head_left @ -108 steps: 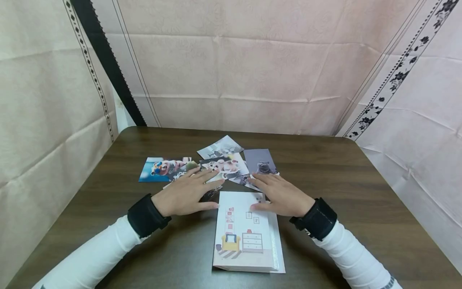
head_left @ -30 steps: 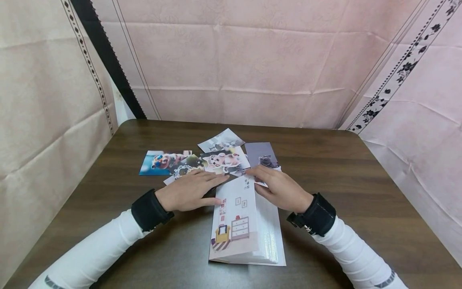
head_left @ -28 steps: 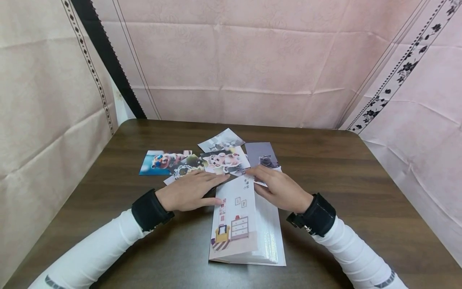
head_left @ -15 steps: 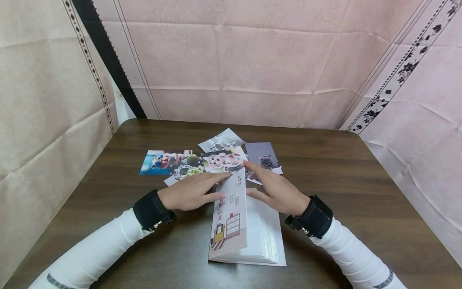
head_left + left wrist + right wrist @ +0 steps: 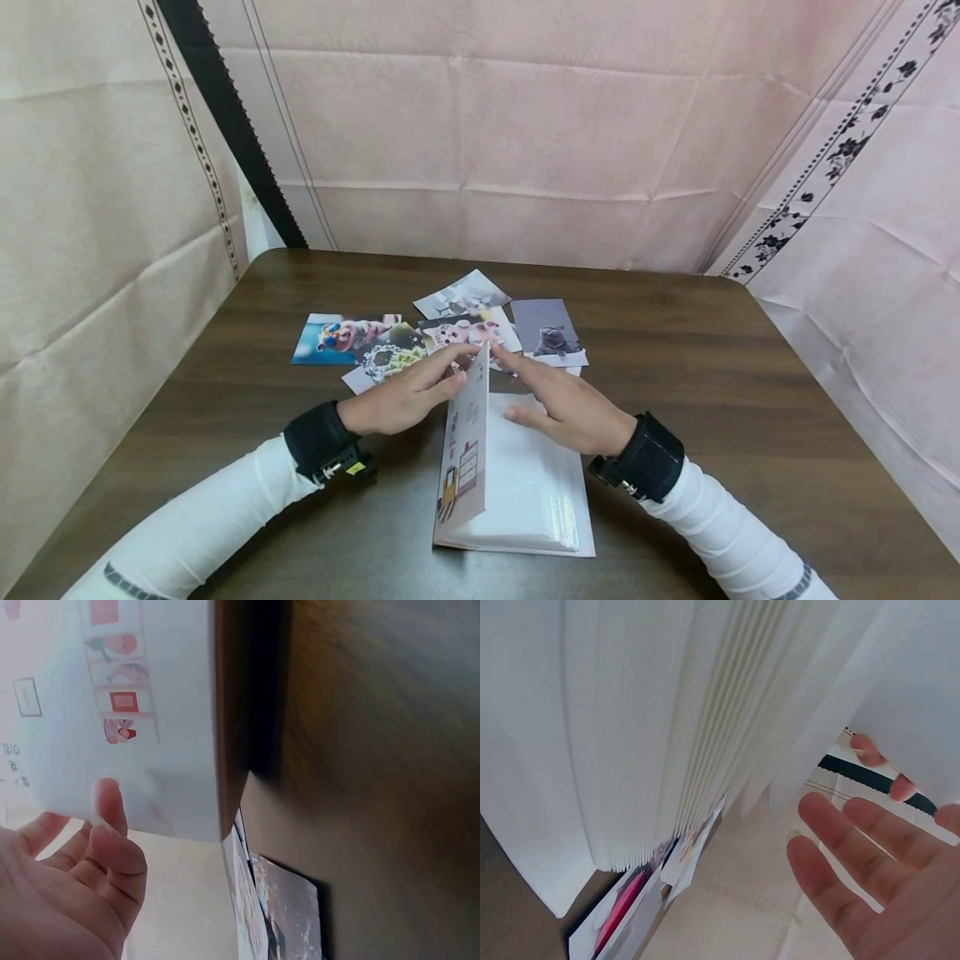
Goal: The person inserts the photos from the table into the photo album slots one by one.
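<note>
A photo album (image 5: 523, 483) lies on the table in the head view, its illustrated front cover (image 5: 467, 454) raised almost upright and its white pages exposed. My left hand (image 5: 405, 392) holds the cover near its top edge. The thumb lies along the printed face, while fingertips (image 5: 866, 750) show past the cover's edge in the right wrist view. My right hand (image 5: 573, 408) hovers over the open pages, fingers extended toward the cover's top corner. In the right wrist view its fingers (image 5: 870, 859) are spread beside the fanned pages (image 5: 712, 712), gripping nothing.
Several loose photos lie behind the album: a blue one (image 5: 311, 342) at left, a floral one (image 5: 393, 354), a pale one (image 5: 465, 296) at the back and a grey kitten one (image 5: 543, 321) at right. Patterned cloth (image 5: 555, 167) hangs beyond the wooden table (image 5: 675, 358).
The album's cover has swung up from nearly flat to almost upright, leftward. My right fingers have straightened along its edge, and my left hand has taken hold near the top.
</note>
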`<state>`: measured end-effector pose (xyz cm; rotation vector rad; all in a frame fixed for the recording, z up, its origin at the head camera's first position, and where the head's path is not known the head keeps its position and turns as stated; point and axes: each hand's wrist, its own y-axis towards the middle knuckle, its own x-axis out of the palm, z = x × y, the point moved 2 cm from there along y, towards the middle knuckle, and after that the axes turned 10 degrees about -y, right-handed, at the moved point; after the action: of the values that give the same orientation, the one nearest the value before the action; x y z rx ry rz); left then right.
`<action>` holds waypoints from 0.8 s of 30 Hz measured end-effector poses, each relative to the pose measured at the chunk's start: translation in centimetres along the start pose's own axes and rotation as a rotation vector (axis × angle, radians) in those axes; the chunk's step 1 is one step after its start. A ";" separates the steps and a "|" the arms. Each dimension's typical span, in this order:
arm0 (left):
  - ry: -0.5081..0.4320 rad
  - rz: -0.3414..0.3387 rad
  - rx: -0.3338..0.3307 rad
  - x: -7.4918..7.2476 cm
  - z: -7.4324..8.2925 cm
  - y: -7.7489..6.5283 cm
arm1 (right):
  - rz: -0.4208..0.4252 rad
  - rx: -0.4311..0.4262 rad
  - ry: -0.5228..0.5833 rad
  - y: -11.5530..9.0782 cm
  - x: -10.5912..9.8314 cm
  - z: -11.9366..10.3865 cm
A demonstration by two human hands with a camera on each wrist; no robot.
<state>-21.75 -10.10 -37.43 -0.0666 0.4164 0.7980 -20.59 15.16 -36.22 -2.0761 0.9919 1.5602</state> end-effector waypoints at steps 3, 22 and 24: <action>-0.033 0.026 0.000 -0.2 0.2 0.0 | -0.035 0.012 -0.045 0.0 0.3 0.1; 0.037 0.085 0.112 -3.6 1.6 -0.5 | -0.167 -0.031 -0.253 -0.1 1.3 0.4; 0.027 0.045 0.105 -4.1 1.5 -0.6 | -0.173 -0.029 -0.253 -0.2 1.3 0.4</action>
<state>-23.34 -13.02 -34.49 0.0297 0.4860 0.8191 -20.56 15.10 -37.61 -1.8681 0.6858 1.7008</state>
